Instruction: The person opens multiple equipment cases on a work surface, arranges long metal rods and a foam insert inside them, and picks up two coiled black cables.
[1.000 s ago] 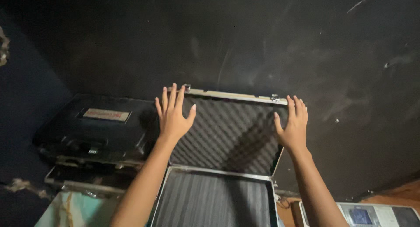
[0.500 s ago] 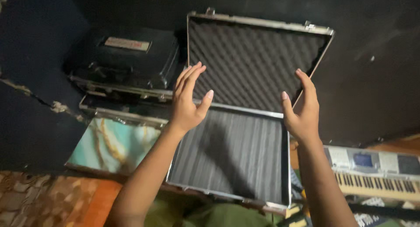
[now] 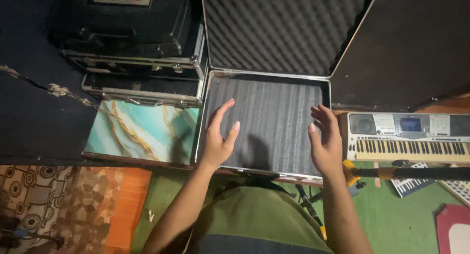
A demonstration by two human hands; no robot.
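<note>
An open metal-edged case [image 3: 267,78] lies in front of me, its lid [image 3: 279,29] leaning back with grey egg-crate foam inside. The bottom half is lined with dark ribbed foam [image 3: 274,117] and holds nothing. My left hand [image 3: 219,136] hovers over the left part of that foam, fingers apart, palm turned inward. Over the right part, near the case's right rim, my right hand [image 3: 324,139] is also open and empty. The two palms face each other.
Stacked black and metal-edged cases [image 3: 137,43] stand at the left, on a teal marbled board [image 3: 142,131]. An electronic keyboard [image 3: 406,136] sits at the right, with a black and yellow stand bar [image 3: 406,173] before it. Patterned rugs [image 3: 63,205] cover the floor.
My view has tipped downward and the case now fills the upper frame. Both hands have come down from the raised lid to hover over the bottom foam.
</note>
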